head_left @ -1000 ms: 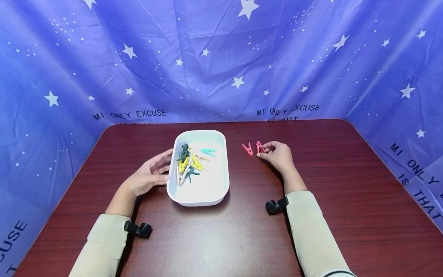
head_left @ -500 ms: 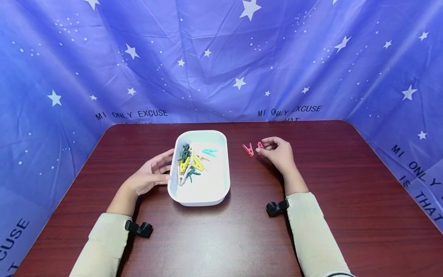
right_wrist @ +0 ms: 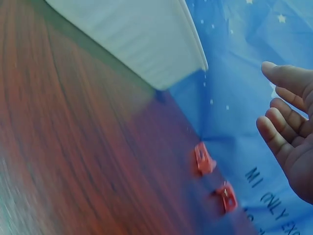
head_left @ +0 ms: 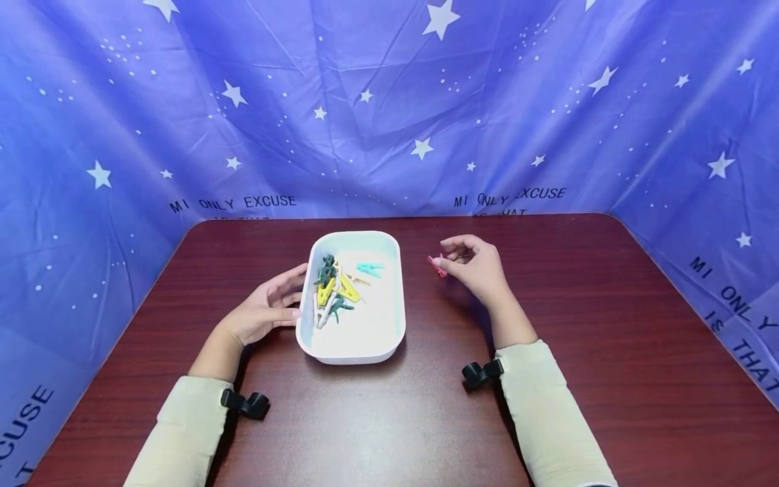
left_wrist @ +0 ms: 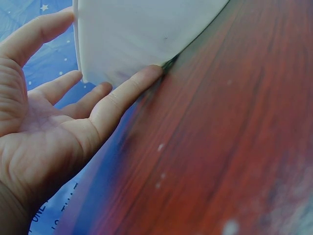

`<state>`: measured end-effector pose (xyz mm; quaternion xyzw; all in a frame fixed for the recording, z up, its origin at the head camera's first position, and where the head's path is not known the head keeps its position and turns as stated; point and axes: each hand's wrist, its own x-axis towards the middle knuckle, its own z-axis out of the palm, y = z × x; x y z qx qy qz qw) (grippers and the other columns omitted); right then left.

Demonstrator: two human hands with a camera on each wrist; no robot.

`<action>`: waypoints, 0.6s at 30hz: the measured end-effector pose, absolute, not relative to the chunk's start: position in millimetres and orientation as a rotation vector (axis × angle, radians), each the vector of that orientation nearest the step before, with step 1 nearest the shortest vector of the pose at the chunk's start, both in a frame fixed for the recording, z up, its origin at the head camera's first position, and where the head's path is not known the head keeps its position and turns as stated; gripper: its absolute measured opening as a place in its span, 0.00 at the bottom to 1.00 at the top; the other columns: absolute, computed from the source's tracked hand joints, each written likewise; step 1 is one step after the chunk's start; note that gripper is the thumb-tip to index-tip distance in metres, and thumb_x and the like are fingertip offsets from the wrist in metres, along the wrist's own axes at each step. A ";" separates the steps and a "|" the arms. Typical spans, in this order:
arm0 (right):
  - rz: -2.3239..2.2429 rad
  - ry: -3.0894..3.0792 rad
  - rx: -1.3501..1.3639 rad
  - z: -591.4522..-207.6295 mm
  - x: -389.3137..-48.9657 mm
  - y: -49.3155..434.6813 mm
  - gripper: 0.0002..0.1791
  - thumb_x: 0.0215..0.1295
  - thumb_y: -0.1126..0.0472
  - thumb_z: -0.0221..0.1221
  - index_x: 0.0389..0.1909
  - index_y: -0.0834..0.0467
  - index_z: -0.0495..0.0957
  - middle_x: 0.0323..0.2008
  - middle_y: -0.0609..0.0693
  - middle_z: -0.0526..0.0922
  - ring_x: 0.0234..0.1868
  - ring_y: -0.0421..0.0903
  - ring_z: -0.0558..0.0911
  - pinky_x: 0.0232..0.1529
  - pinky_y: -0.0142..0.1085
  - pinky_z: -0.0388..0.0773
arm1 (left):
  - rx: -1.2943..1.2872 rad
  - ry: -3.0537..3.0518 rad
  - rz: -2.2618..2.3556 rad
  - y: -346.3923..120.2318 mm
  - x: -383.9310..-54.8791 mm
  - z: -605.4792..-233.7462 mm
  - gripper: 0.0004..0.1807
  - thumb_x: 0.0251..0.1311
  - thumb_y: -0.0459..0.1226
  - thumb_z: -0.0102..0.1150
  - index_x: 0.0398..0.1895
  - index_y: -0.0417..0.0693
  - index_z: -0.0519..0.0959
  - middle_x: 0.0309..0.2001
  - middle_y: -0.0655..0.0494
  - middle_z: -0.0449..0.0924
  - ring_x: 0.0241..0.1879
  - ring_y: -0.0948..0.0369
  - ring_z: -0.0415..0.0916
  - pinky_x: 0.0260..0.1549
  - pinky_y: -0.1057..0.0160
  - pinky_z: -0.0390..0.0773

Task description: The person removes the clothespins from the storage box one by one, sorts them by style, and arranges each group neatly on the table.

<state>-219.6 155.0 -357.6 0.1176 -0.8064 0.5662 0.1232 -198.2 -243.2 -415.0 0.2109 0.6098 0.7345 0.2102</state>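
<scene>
A white plastic tray (head_left: 349,359) holds several clothespins: dark green ones (head_left: 327,269), a yellow one (head_left: 349,289), a pale one (head_left: 322,314) and a teal one (head_left: 369,270). My left hand (head_left: 262,311) touches the tray's left side with extended fingers, thumb near the front and fingertips along the wall (left_wrist: 132,39). To the right of the tray, two red clothespins lie on the table, the first (right_wrist: 204,159) and the second (right_wrist: 227,198) close together. Above them hovers my right hand (head_left: 477,267), fingers loosely bent and holding nothing. In the head view it hides part of the red clothespins.
The dark red wooden table (head_left: 365,426) reaches back to a blue curtain (head_left: 341,101) with stars and lettering, which surrounds it on the sides too. Black wrist camera mounts (head_left: 246,404) stick out from both sleeves.
My right hand has let go of the right-hand red clothespin, lifted and shifted left, over the other red one. My left hand stays at the tray.
</scene>
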 end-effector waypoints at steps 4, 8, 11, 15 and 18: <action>1.703 -2.342 0.391 -344.6 -211.4 142.3 0.18 0.53 0.71 0.70 0.44 0.73 0.79 0.35 0.67 0.81 0.29 0.45 0.80 0.32 0.33 0.81 | 0.585 1.701 2.037 -243.3 -197.8 -415.3 0.47 0.58 0.20 0.56 0.78 0.44 0.46 0.71 0.36 0.51 0.62 0.54 0.67 0.47 0.57 0.79; 1.728 -2.330 0.443 -336.9 -210.4 130.2 0.18 0.53 0.71 0.70 0.44 0.73 0.80 0.37 0.62 0.82 0.33 0.46 0.79 0.35 0.33 0.80 | 0.574 1.694 2.040 -243.0 -197.6 -414.5 0.47 0.58 0.20 0.57 0.78 0.44 0.46 0.71 0.36 0.50 0.62 0.54 0.67 0.47 0.57 0.79; 1.731 -2.331 0.488 -331.4 -211.7 121.3 0.17 0.53 0.71 0.69 0.44 0.72 0.80 0.38 0.61 0.83 0.35 0.47 0.79 0.38 0.32 0.78 | 0.572 1.689 2.043 -242.7 -197.2 -413.6 0.47 0.58 0.20 0.57 0.78 0.43 0.45 0.72 0.35 0.49 0.63 0.54 0.66 0.47 0.57 0.79; 1.732 -2.341 0.543 -325.6 -216.1 110.7 0.17 0.53 0.72 0.69 0.44 0.71 0.80 0.39 0.61 0.83 0.36 0.49 0.80 0.39 0.33 0.78 | 0.570 1.686 2.049 -243.0 -196.9 -413.2 0.47 0.58 0.20 0.57 0.78 0.43 0.45 0.72 0.34 0.48 0.62 0.53 0.67 0.47 0.58 0.80; 1.739 -2.361 0.575 -321.8 -218.9 104.3 0.16 0.53 0.72 0.68 0.44 0.71 0.80 0.39 0.62 0.83 0.38 0.51 0.81 0.40 0.34 0.79 | 0.569 1.680 2.051 -242.9 -197.0 -413.8 0.48 0.57 0.20 0.57 0.78 0.43 0.45 0.72 0.34 0.48 0.62 0.53 0.66 0.47 0.57 0.80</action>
